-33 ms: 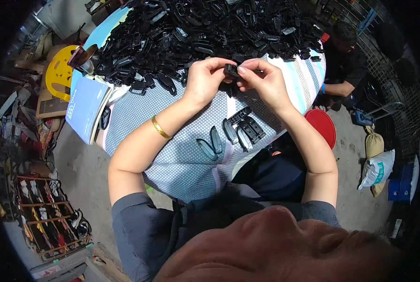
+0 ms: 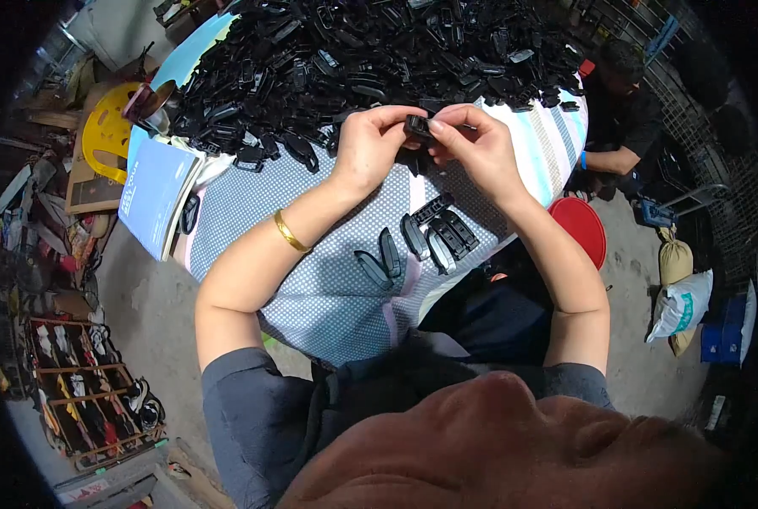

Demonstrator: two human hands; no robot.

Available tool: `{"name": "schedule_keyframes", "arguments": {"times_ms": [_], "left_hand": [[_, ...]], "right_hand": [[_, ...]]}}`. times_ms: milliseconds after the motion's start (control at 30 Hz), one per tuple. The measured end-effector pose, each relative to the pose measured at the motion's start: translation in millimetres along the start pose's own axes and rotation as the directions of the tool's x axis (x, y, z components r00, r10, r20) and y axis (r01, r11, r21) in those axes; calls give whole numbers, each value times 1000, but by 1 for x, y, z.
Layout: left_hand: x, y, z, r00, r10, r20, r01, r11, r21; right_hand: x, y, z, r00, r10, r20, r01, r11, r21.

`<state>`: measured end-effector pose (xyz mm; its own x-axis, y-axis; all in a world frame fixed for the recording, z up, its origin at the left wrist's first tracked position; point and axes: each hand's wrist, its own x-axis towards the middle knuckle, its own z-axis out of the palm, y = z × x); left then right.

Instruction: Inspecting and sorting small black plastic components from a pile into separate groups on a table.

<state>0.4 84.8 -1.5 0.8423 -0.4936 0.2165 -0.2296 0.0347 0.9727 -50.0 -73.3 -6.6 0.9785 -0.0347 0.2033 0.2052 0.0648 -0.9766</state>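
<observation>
Both my hands are raised over the table and pinch one small black plastic part [image 2: 419, 127] between the fingertips. My left hand [image 2: 369, 148] grips its left side and my right hand [image 2: 479, 151] its right side. A gold bangle [image 2: 290, 231] circles my left wrist. Just beyond my hands spreads a big heap of similar black plastic parts [image 2: 353, 51]. Nearer to me, several black pieces [image 2: 425, 237] lie in a loose row on the dotted cloth [image 2: 328, 288], under my forearms.
A blue booklet [image 2: 154, 195] lies at the table's left edge, with a yellow disc [image 2: 107, 140] beyond it. A red round stool [image 2: 581, 227] stands to the right. Another person [image 2: 620, 110] crouches at the far right. Sacks [image 2: 680, 297] and a wooden rack [image 2: 90, 390] sit on the floor.
</observation>
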Motion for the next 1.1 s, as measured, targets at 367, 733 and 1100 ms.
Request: {"name": "schedule_keyframes", "arguments": {"times_ms": [367, 733, 1100], "left_hand": [[-2, 7, -3, 991, 43, 128, 3, 940, -340], [-2, 9, -7, 980, 98, 175, -34, 942, -333], [-14, 33, -5, 868, -82, 489, -244, 788, 565]], "right_hand": [[0, -2, -2, 989, 24, 144, 2, 984, -181], [-10, -4, 9, 974, -209, 89, 227, 880, -417], [29, -10, -56, 988, -82, 128, 150, 660, -736]]}}
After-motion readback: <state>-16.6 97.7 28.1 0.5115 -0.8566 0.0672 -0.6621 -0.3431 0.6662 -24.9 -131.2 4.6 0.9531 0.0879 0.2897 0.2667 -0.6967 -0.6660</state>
